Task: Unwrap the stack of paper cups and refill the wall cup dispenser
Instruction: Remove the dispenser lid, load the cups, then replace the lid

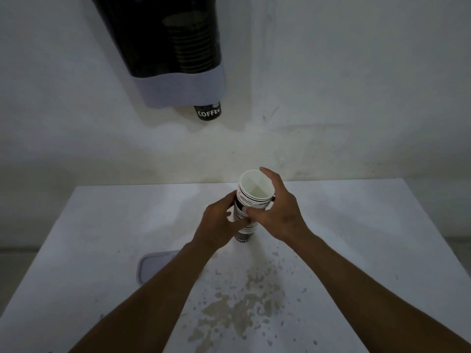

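Observation:
A stack of paper cups (256, 191), black and white with a white inside, stands upright on the white table (356, 225) near its far edge. My left hand (219, 220) grips the stack's left side. My right hand (276, 207) curls round its right side, thumb across the front and fingers reaching past the rim. No wrapper is visible on the stack. The wall cup dispenser (165, 47) hangs above on the wall, a dark see-through tube with a pale lower collar. Cups show inside it, and one cup marked COFFEE (207, 113) pokes out of its bottom.
A flat grey lid (153, 266) lies on the table to the left, partly under my left forearm. Worn, chipped patches mark the table's near middle. The white wall stands right behind the table.

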`<action>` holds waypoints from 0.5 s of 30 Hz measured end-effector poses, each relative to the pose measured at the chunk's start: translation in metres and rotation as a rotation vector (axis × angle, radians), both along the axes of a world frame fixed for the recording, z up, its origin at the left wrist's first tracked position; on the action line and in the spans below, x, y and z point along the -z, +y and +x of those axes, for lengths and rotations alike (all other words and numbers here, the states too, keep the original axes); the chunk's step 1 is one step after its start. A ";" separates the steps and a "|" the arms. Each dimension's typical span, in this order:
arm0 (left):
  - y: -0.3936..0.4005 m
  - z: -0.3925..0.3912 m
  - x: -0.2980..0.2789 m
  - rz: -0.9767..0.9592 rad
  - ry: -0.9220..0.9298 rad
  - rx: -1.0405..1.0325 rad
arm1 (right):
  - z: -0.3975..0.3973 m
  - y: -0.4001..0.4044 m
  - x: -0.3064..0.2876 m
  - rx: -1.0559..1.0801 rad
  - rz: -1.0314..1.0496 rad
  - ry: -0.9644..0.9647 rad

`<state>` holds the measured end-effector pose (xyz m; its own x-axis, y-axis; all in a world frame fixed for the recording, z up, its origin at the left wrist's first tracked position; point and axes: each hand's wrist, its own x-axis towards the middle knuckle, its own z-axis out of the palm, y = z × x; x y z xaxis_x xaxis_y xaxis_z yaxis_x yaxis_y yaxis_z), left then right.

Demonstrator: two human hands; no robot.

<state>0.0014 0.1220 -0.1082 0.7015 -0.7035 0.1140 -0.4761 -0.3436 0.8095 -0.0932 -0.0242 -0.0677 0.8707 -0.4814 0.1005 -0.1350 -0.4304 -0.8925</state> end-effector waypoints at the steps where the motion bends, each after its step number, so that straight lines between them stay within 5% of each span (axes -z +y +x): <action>1: 0.000 0.002 -0.003 0.018 -0.007 0.006 | 0.000 0.001 -0.003 -0.002 -0.008 -0.009; 8: 0.007 0.016 -0.052 0.150 -0.083 -0.010 | 0.003 0.005 -0.038 0.061 -0.110 -0.167; 15: 0.025 0.038 -0.159 0.002 -0.505 -0.146 | 0.012 0.008 -0.120 0.103 -0.152 -0.395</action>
<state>0.0396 0.1472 0.0505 0.6502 -0.6029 0.4623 -0.7539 -0.4368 0.4907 -0.0814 -0.0161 0.0519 0.6991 -0.5181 0.4928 0.1547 -0.5633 -0.8116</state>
